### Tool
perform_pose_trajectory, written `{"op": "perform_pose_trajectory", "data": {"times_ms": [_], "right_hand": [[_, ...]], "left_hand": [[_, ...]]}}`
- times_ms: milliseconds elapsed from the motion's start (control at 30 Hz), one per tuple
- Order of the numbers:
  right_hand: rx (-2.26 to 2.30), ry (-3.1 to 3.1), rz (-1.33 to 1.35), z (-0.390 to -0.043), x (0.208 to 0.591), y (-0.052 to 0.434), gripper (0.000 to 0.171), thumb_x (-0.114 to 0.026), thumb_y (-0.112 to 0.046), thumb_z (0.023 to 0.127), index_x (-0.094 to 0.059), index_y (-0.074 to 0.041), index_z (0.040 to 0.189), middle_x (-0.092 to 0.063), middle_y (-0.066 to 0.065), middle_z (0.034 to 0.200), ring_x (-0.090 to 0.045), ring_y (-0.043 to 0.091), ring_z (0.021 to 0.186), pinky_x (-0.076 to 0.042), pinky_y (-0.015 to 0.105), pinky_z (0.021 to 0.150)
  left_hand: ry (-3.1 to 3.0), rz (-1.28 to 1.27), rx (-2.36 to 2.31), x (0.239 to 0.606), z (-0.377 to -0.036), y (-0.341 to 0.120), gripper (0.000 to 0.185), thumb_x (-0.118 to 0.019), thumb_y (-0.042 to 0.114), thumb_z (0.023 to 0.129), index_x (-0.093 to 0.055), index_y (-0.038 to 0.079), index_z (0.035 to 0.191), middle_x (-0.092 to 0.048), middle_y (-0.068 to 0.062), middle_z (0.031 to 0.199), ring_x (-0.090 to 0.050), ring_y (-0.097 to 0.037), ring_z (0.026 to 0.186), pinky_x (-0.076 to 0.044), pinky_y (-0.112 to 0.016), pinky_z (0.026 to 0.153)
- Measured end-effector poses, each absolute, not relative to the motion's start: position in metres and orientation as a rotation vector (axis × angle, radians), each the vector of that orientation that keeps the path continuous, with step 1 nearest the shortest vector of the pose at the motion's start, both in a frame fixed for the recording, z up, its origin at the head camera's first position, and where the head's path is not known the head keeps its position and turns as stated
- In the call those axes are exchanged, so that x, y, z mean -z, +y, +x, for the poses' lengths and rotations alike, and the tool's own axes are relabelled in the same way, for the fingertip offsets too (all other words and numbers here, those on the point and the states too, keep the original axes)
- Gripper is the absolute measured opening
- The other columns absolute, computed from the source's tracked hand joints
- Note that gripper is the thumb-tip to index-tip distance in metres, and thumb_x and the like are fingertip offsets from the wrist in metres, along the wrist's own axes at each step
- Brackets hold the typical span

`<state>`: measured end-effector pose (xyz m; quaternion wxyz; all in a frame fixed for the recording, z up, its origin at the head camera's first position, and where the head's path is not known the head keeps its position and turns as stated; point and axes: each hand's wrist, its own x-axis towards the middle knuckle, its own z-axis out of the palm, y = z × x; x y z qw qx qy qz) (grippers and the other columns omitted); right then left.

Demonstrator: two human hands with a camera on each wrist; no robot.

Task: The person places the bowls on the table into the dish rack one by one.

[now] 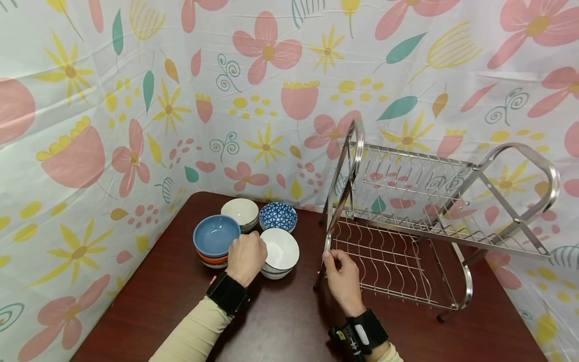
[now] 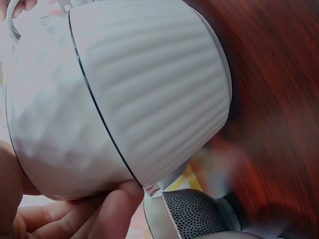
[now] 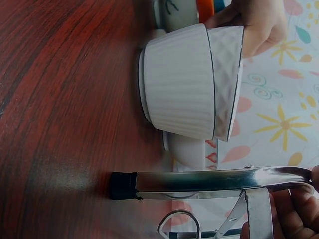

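My left hand (image 1: 246,256) pinches the rim of a white bowl (image 1: 281,249) on its left side. That bowl, dimpled outside, sits nested in a white ribbed bowl (image 2: 154,84) on the table, as the left wrist view shows. My right hand (image 1: 344,281) grips the front left upright of a two-tier metal dish rack (image 3: 214,180), thumb and fingers around the tube. Left of the left hand stands a blue bowl (image 1: 217,236), stacked on an orange bowl (image 1: 212,258) with another beneath.
Behind these stand a stack of off-white bowls (image 1: 239,211) and a blue-and-white patterned bowl (image 1: 278,217). The rack takes up the right side of the dark brown table (image 1: 280,322). A flowered cloth (image 1: 267,100) hangs behind and to the left.
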<state>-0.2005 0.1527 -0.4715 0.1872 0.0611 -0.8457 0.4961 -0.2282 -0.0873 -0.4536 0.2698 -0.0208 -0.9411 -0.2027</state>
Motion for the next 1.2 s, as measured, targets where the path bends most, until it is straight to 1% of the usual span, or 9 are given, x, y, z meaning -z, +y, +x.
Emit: {"op": "perform_pose_trajectory", "data": {"times_ms": [233,333,500,667,767,1067,1200], "right_hand": [[-1.427,-2.371,0.164,-0.201,0.471,0.152,0.02,-0.057,-0.028,0.097,-0.066,-0.01,0.093,-0.056,0.001,0.071,-0.05,0.011,0.053,-0.042,0.026,0.052],[-1.422,-2.376,0.169,-0.2,0.471,0.152,0.021,-0.057,-0.028,0.097,-0.066,-0.01,0.094,-0.055,0.001,0.07,-0.05,0.011,0.052,-0.041,0.026,0.051],[-1.427,-2.387,0.171,-0.199,0.47,0.153,0.024,-0.055,-0.029,0.098,-0.066,-0.008,0.096,-0.056,0.002,0.071,-0.05,0.01,0.054,-0.041,0.026,0.053],[-1.443,-2.403,0.159,-0.199,0.469,0.153,0.025,-0.055,-0.031,0.098,-0.065,-0.007,0.097,-0.057,0.004,0.075,-0.051,0.01,0.054,-0.041,0.025,0.053],[-1.445,-2.415,0.152,-0.199,0.469,0.153,0.026,-0.054,-0.031,0.098,-0.065,-0.008,0.097,-0.056,0.004,0.073,-0.05,0.01,0.053,-0.04,0.025,0.052],[-1.459,-2.416,0.149,-0.198,0.468,0.154,0.025,-0.056,-0.03,0.098,-0.066,-0.007,0.098,-0.057,0.004,0.072,-0.053,0.01,0.054,-0.043,0.025,0.053],[-1.44,-2.416,0.15,-0.198,0.466,0.153,0.024,-0.057,-0.03,0.097,-0.066,-0.008,0.098,-0.056,0.002,0.07,-0.052,0.011,0.055,-0.043,0.025,0.054]], "left_hand": [[-2.527,-0.072,0.65,0.454,-0.23,-0.09,0.021,-0.059,0.006,0.081,-0.057,0.007,0.061,-0.062,-0.017,0.062,-0.061,-0.038,0.054,-0.049,-0.047,0.048],[-2.533,-0.069,0.691,0.453,-0.23,-0.091,0.023,-0.058,0.006,0.083,-0.056,0.008,0.06,-0.062,-0.016,0.061,-0.061,-0.037,0.055,-0.049,-0.047,0.048],[-2.493,-0.081,0.706,0.454,-0.23,-0.093,0.024,-0.057,0.007,0.085,-0.056,0.007,0.061,-0.062,-0.016,0.061,-0.061,-0.037,0.054,-0.049,-0.047,0.048],[-2.419,-0.1,0.722,0.454,-0.228,-0.093,0.024,-0.057,0.007,0.084,-0.055,0.009,0.06,-0.061,-0.014,0.059,-0.06,-0.035,0.052,-0.047,-0.047,0.046],[-2.393,-0.104,0.743,0.453,-0.227,-0.092,0.025,-0.058,0.008,0.083,-0.054,0.011,0.059,-0.061,-0.012,0.058,-0.059,-0.034,0.051,-0.047,-0.046,0.045],[-2.35,-0.133,0.771,0.446,-0.219,-0.087,0.027,-0.06,0.009,0.082,-0.051,0.014,0.057,-0.06,-0.009,0.057,-0.06,-0.036,0.054,-0.048,-0.048,0.049],[-2.325,-0.184,0.756,0.441,-0.215,-0.084,0.03,-0.06,0.008,0.083,-0.048,0.016,0.057,-0.057,-0.006,0.054,-0.06,-0.035,0.053,-0.048,-0.048,0.049]]}}
